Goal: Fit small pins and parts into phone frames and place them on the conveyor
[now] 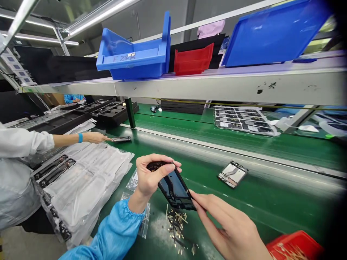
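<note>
A black phone frame (175, 187) is held up tilted above the green bench, its dark inner face turned toward me. My left hand (151, 173), in a blue sleeve, pinches its upper end between thumb and fingers. At the lower right corner, my right hand (225, 220) grips the edge between thumb and forefinger. Below the frame lies a scatter of small gold and black parts (177, 227) on the bench. Clear plastic bags (145, 220) lie beside and partly behind my left forearm. Another phone assembly (233, 174) with a pale battery area rests farther right.
A co-worker's hand (96, 137) at left holds a phone part (121, 139) over plastic-wrapped trays (89, 177). A red bin (296, 245) stands at lower right. Across the back runs a shelf (217, 85) bearing a blue bin (132, 57). A parts tray (241, 119) lies beneath.
</note>
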`<state>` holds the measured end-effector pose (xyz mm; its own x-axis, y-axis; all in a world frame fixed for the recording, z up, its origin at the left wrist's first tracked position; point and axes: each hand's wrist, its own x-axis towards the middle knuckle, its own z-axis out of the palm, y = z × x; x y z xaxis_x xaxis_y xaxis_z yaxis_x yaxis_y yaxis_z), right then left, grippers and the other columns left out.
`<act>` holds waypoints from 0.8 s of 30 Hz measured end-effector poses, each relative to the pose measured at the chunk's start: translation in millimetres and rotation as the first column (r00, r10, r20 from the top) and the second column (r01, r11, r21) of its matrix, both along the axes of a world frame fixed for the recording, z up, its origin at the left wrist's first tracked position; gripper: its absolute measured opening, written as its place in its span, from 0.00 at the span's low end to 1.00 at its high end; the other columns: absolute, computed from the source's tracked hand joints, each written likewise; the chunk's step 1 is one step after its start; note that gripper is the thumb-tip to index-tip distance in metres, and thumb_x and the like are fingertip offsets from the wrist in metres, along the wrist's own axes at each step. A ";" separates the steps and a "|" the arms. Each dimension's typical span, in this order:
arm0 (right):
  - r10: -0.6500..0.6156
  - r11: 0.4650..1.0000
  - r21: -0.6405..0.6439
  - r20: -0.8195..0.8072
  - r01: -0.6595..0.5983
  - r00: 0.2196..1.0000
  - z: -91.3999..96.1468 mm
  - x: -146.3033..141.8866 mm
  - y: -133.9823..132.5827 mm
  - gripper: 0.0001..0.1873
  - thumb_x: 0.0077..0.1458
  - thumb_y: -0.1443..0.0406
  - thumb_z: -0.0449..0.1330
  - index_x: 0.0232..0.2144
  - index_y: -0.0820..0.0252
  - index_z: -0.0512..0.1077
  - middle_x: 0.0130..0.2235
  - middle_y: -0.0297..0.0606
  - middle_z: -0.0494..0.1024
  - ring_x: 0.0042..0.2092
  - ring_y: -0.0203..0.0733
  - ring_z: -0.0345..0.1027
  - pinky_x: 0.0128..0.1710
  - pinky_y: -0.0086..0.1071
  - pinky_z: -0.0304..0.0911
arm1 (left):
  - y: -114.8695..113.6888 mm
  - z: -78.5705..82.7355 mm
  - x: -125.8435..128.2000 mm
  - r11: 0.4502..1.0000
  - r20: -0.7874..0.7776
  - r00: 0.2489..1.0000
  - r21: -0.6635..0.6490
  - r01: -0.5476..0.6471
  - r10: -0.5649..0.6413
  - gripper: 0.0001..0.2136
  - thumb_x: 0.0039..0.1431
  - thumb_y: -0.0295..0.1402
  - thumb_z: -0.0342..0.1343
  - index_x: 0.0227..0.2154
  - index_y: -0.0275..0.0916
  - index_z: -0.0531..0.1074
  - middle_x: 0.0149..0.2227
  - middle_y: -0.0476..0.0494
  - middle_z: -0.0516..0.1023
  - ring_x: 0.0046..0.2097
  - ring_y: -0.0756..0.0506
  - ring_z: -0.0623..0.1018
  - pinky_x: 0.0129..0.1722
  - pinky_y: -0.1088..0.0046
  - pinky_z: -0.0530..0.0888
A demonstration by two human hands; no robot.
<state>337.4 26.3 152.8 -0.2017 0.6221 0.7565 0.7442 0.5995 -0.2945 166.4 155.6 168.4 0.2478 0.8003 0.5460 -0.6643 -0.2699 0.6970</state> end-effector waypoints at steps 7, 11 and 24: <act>-0.014 1.000 0.017 -0.013 0.014 1.000 -1.5 -3.6 1.2 0.18 0.68 0.75 0.56 0.55 0.57 0.74 0.37 0.36 0.83 0.32 0.36 0.78 0.33 0.26 0.74 | 3.5 -8.2 -8.1 0.987 -0.036 0.999 0.157 -0.034 0.040 0.04 0.60 0.32 0.72 0.37 0.40 0.86 0.35 0.42 0.89 0.33 0.41 0.89 0.34 0.69 0.88; 0.041 0.999 -0.026 0.021 -0.040 0.999 -4.3 -2.7 -0.4 0.16 0.70 0.75 0.55 0.56 0.58 0.72 0.38 0.37 0.82 0.34 0.36 0.78 0.34 0.26 0.74 | 4.6 -8.5 -10.2 0.988 -0.057 0.998 0.150 -0.022 0.031 0.06 0.59 0.36 0.74 0.35 0.40 0.85 0.33 0.42 0.89 0.31 0.41 0.88 0.31 0.68 0.87; 0.063 0.998 -0.024 -0.018 -0.063 0.998 4.6 6.0 0.0 0.17 0.72 0.75 0.54 0.56 0.56 0.73 0.39 0.36 0.83 0.36 0.36 0.79 0.36 0.24 0.74 | -10.0 3.8 0.3 0.978 -0.086 0.988 -0.155 -0.140 0.128 0.11 0.52 0.36 0.78 0.34 0.37 0.85 0.32 0.42 0.89 0.30 0.41 0.88 0.31 0.70 0.87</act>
<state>343.4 26.3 157.4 -0.2282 0.6273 0.7446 0.7002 0.6371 -0.3222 166.7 145.6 172.3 0.1684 0.9043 0.3923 -0.5735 -0.2338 0.7851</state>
